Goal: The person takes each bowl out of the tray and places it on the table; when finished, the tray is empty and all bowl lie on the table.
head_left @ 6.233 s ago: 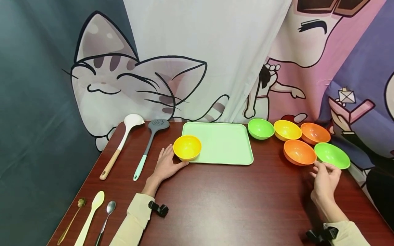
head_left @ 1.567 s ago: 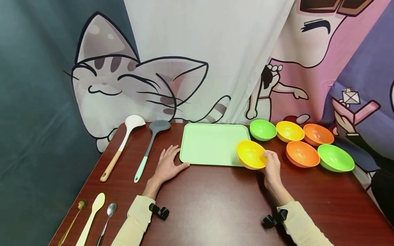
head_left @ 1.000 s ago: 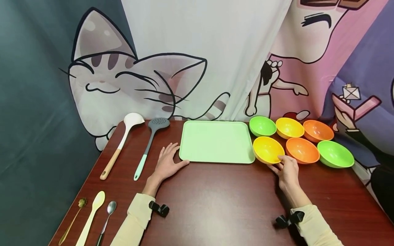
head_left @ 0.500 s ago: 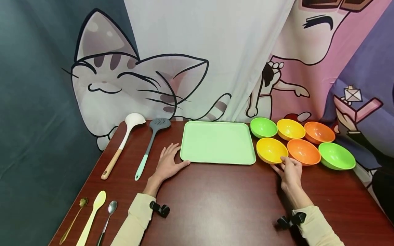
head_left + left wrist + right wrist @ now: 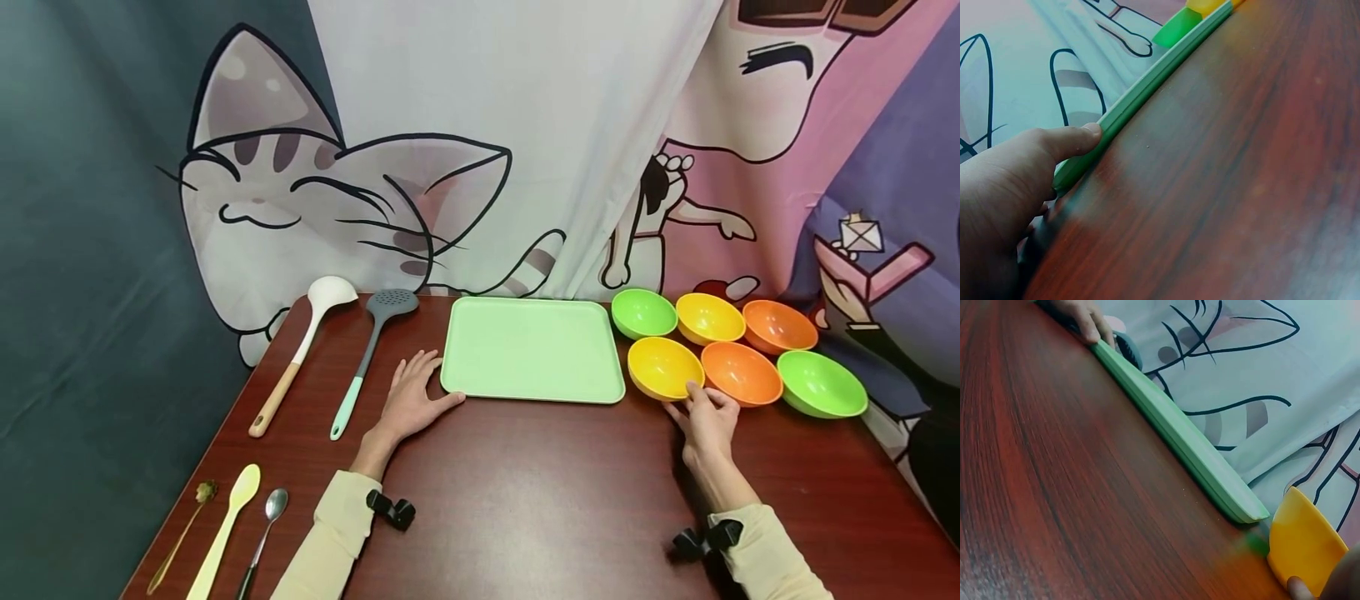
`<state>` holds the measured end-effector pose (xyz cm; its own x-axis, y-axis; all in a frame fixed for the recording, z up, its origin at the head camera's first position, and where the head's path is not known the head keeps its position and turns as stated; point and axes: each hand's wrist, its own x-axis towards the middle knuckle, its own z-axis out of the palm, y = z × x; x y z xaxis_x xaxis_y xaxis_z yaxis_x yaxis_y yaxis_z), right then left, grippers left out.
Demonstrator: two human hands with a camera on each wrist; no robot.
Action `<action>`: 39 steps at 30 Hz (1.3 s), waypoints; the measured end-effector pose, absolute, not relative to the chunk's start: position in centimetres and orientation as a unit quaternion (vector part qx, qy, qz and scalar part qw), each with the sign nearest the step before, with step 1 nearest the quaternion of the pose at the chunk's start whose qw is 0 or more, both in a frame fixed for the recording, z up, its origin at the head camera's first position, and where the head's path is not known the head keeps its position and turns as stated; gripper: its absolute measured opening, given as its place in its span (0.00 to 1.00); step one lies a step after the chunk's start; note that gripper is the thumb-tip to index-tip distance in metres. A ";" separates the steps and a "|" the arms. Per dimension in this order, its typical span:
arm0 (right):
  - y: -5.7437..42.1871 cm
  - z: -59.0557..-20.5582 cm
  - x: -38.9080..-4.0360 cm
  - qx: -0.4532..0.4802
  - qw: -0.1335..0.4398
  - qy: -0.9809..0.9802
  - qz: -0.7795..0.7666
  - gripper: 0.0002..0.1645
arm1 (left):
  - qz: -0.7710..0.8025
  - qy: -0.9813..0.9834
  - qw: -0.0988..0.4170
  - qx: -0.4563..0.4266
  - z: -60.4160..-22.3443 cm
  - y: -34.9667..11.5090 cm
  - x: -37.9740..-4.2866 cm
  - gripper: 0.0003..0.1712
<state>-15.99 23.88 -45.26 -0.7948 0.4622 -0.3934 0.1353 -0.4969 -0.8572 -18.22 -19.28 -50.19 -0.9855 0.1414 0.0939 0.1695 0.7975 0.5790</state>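
Observation:
My right hand [image 5: 708,425] pinches the near right rim of a yellow bowl [image 5: 663,367], thumb at the rim and a finger low against its side. That bowl stands just right of a pale green tray [image 5: 532,350]; in the right wrist view the yellow bowl [image 5: 1304,544] is beside the tray's corner. My left hand [image 5: 411,402] rests at the tray's near left corner, fingers spread and extended along the left edge. In the left wrist view, the left thumb touches the rim of the tray [image 5: 1141,87]; the other fingers are mostly hidden.
Around the held bowl stand a green bowl [image 5: 643,314], another yellow bowl [image 5: 709,318], two orange bowls [image 5: 741,373] and a larger-looking green bowl [image 5: 821,383]. A white ladle [image 5: 307,346] and grey skimmer [image 5: 375,350] lie left. Three spoons, one cream [image 5: 228,525], lie near the left edge.
The yellow bowl has gone from the tray's left end, across the tray in my right hand, to the table on its right. Over the last half second little has moved. My left hand stayed by the corner.

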 end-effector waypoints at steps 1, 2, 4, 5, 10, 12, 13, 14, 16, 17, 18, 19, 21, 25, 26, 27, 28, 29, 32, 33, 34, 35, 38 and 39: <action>24.0 -45.3 -16.0 -0.302 0.101 -0.491 0.811 0.15 | -0.307 -0.948 0.022 -0.082 -50.2 -19.3 -18.2 0.48; 24.0 -45.4 -15.9 -0.300 0.102 -0.486 0.814 0.15 | -0.307 -0.948 0.022 -0.083 -50.2 -19.3 -18.3 0.48; 24.2 -45.3 -15.9 -0.294 0.103 -0.485 0.817 0.12 | -0.309 -0.947 0.022 -0.084 -50.2 -19.2 -18.3 0.49; 24.4 -45.3 -15.9 -0.291 0.103 -0.485 0.818 0.12 | -0.310 -0.947 0.022 -0.086 -50.2 -19.2 -18.3 0.49; 24.7 -45.3 -15.4 -0.278 0.096 -0.492 0.819 0.11 | -0.311 -0.946 0.024 -0.085 -50.3 -19.3 -18.5 0.49; 24.6 -45.5 -15.0 -0.281 0.097 -0.489 0.820 0.13 | -0.310 -0.947 0.022 -0.083 -50.2 -19.5 -18.4 0.49; 24.6 -45.5 -14.8 -0.283 0.100 -0.488 0.820 0.13 | -0.310 -0.947 0.022 -0.084 -50.2 -19.5 -18.4 0.49; 24.5 -45.6 -14.6 -0.285 0.107 -0.489 0.817 0.14 | -0.308 -0.947 0.021 -0.085 -50.2 -19.6 -18.5 0.49; 24.5 -45.7 -14.2 -0.283 0.124 -0.508 0.804 0.14 | -0.309 -0.947 0.022 -0.087 -50.3 -19.6 -18.5 0.49; 24.4 -45.7 -14.0 -0.280 0.134 -0.521 0.795 0.14 | -0.309 -0.947 0.021 -0.086 -50.3 -19.5 -18.5 0.49; 24.5 -45.7 -13.9 -0.275 0.146 -0.537 0.784 0.13 | -0.309 -0.947 0.022 -0.085 -50.4 -19.5 -18.5 0.49; 24.5 -45.8 -13.8 -0.270 0.159 -0.551 0.773 0.13 | -0.310 -0.947 0.024 -0.085 -50.3 -19.5 -18.4 0.48; 24.6 -45.7 -13.6 -0.254 0.189 -0.586 0.746 0.12 | -0.313 -0.946 0.026 -0.082 -50.4 -19.5 -18.3 0.48; 25.1 -45.7 -13.0 -0.217 0.249 -0.633 0.700 0.10 | -0.328 -0.941 0.028 -0.077 -50.4 -19.6 -18.1 0.51; 25.2 -45.7 -12.9 -0.206 0.259 -0.651 0.683 0.09 | -0.334 -0.940 0.027 -0.072 -50.4 -19.8 -18.1 0.53; 25.3 -45.7 -12.9 -0.194 0.265 -0.670 0.665 0.09 | -0.341 -0.937 0.028 -0.069 -50.4 -19.9 -18.0 0.54; 25.3 -45.8 -12.9 -0.177 0.270 -0.690 0.648 0.08 | -0.347 -0.935 0.030 -0.065 -50.3 -20.1 -18.0 0.56; 25.2 -45.9 -13.0 -0.159 0.272 -0.711 0.629 0.08 | -0.355 -0.932 0.033 -0.062 -50.3 -20.3 -18.0 0.57; 24.8 -45.9 -13.4 -0.087 0.274 -0.766 0.575 0.13 | -0.371 -0.926 0.043 -0.057 -50.0 -20.7 -18.1 0.58; 24.7 -45.8 -13.6 -0.058 0.273 -0.777 0.564 0.16 | -0.375 -0.924 0.045 -0.058 -49.9 -20.7 -18.1 0.58; 24.4 -45.7 -13.8 -0.031 0.271 -0.789 0.551 0.18 | -0.375 -0.924 0.047 -0.060 -49.7 -20.8 -18.1 0.58; 24.2 -45.6 -14.0 -0.006 0.269 -0.799 0.537 0.20 | -0.372 -0.925 0.050 -0.064 -49.6 -20.8 -18.1 0.57; 23.4 -45.1 -14.8 0.060 0.251 -0.825 0.502 0.24 | -0.355 -0.929 0.063 -0.088 -48.7 -20.4 -18.1 0.56; 23.1 -44.9 -15.1 0.078 0.243 -0.835 0.487 0.25 | -0.344 -0.931 0.067 -0.100 -48.3 -20.1 -18.1 0.56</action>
<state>-15.06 23.12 -44.85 -0.8692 0.1064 0.4829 -0.3680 0.5132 -0.7754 -18.13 -20.13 -48.30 -0.9709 0.1407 0.1937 0.2328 0.7432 0.6273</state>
